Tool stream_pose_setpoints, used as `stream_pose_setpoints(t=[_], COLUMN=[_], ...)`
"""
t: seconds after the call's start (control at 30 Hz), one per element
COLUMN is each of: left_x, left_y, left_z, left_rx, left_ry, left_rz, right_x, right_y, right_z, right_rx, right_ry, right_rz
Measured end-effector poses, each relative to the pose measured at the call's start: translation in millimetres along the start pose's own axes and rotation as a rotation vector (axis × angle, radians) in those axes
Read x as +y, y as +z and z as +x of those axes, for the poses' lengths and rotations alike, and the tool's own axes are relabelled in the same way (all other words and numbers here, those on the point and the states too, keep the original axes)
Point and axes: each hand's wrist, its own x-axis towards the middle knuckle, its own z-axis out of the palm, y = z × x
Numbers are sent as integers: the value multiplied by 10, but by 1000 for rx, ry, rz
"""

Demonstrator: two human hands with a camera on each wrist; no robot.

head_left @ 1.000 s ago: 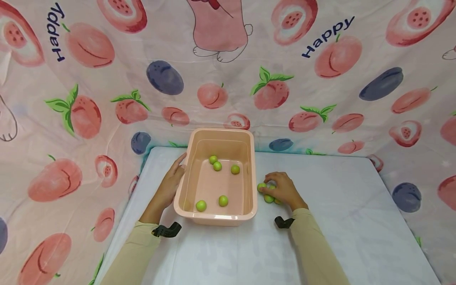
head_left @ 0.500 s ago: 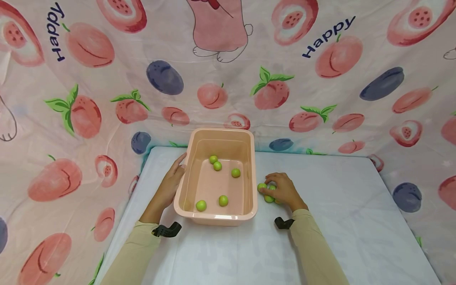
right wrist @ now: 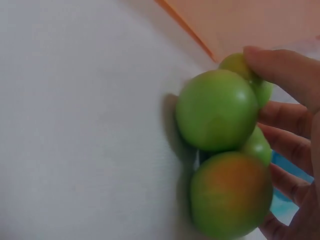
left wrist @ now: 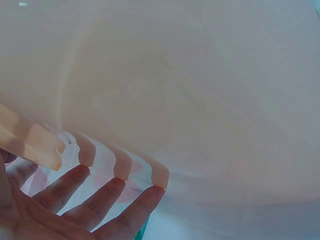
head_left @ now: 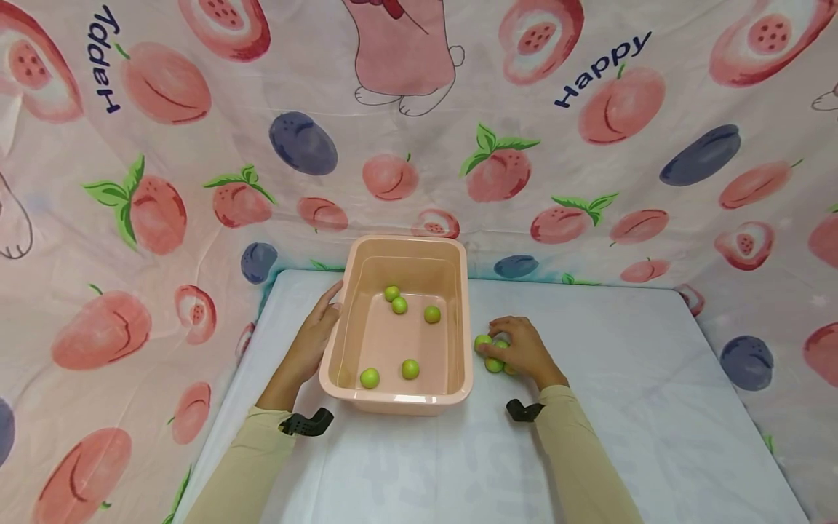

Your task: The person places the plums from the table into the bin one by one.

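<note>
A peach-coloured plastic basin (head_left: 402, 404) stands on the white table, with several small round green fruits (head_left: 410, 369) on its floor. My left hand (head_left: 313, 342) is at the basin's left side; in the left wrist view straight fingers (left wrist: 105, 200) touch the glossy outer wall with their tips. Right of the basin, my right hand (head_left: 520, 351) is curled round a cluster of several green fruits (head_left: 494, 364) on the table. In the right wrist view the thumb (right wrist: 280, 67) presses on a far fruit (right wrist: 235, 63), the other fingers lie behind the cluster, and one near fruit (right wrist: 230, 195) has an orange blush.
A white cloth covers the table (head_left: 628, 378). Behind and beside it hangs a fruit-printed curtain (head_left: 432, 131). The basin's right wall rises between the right hand's cluster and the fruits inside. A black wrist mount (head_left: 524, 410) sits at the right sleeve.
One fruit at the right inside the basin has rocked slightly toward me and partly back. My right hand and the leftmost fruit of its cluster have shifted very slightly right. The left hand stays still.
</note>
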Motion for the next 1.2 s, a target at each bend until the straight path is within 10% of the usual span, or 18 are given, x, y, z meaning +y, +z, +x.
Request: stream_pose_setpoints(t=[1.2], left_x=[0], left_y=[-3], left_z=[-11], left_rx=[-1], left_ry=[14], left_rz=[9], right_x=[-627], right_y=[-981], right_z=[268], right_rx=[116], right_ry=[-138], right_rz=[-9])
